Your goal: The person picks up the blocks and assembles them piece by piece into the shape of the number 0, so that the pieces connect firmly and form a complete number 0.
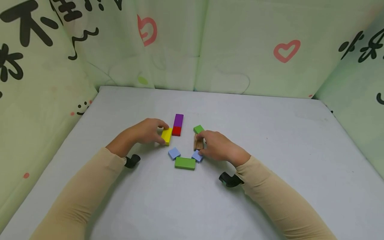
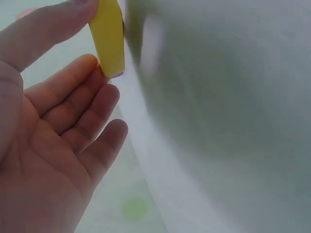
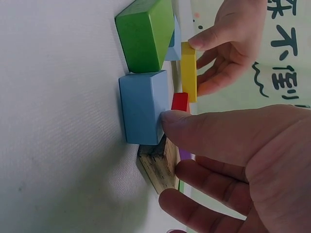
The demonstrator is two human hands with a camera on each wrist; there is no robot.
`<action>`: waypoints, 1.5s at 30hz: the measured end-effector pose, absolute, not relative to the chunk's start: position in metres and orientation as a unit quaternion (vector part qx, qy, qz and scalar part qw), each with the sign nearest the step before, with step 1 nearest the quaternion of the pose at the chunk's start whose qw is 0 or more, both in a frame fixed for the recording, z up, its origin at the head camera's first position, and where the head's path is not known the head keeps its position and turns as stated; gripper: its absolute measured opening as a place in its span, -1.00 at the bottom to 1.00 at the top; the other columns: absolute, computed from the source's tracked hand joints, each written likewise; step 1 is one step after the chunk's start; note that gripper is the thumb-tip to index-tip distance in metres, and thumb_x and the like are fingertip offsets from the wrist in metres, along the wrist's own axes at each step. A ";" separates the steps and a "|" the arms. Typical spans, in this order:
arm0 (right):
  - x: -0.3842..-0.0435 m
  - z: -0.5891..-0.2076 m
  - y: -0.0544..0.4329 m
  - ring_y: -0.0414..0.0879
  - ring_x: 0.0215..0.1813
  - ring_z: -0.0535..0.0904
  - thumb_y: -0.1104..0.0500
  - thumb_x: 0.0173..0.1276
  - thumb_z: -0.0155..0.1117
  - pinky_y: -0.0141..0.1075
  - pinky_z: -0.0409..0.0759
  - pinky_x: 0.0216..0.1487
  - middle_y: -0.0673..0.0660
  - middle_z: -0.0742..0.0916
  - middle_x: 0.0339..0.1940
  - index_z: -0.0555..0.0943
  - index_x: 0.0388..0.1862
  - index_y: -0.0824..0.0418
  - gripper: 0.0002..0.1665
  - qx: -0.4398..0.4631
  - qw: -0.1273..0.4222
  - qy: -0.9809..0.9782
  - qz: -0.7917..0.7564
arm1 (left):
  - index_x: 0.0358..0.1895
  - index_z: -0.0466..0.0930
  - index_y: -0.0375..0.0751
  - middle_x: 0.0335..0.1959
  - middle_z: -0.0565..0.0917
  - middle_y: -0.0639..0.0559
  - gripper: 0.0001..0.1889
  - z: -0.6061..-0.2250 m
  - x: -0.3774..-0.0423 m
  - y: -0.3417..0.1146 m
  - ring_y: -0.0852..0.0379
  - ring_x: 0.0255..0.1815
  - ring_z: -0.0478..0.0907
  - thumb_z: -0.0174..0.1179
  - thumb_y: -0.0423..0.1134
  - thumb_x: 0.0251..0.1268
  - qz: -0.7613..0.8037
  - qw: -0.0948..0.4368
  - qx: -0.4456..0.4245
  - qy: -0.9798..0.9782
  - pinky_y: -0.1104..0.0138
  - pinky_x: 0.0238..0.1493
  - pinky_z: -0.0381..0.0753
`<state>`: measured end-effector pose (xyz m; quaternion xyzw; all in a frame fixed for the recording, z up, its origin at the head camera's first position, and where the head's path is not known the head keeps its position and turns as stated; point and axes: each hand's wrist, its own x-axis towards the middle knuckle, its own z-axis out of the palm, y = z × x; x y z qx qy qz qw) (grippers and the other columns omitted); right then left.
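Observation:
My left hand pinches a yellow block at its two ends, thumb at the near end. In the left wrist view the other fingers spread loosely below the block. Across from it, my right hand reaches over a bare wooden block with dark streaks. Its thumb touches a light blue block at the wooden block's near end, while the index fingertip is at the far end. The other right fingers extend beside the wooden block, fairly straight.
A larger green block lies in front, between the blue block and a second light blue block. Red and purple blocks line up behind the yellow one. A small green block lies beyond the wood. Printed curtains surround the white table.

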<state>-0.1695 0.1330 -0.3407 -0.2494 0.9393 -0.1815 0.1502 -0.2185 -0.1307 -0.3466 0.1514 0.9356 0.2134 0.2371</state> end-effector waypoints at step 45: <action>-0.169 -0.341 0.132 0.09 0.20 0.51 0.21 0.34 0.39 -0.05 0.45 0.30 0.22 0.62 0.18 0.49 0.28 0.35 -0.43 -0.238 0.159 0.940 -0.184 | 0.34 0.49 -0.24 0.39 0.43 -0.16 -0.41 -0.345 -0.217 -0.112 -0.14 0.38 0.32 0.40 -0.24 0.25 0.204 0.240 0.184 0.931 0.04 0.36 0.37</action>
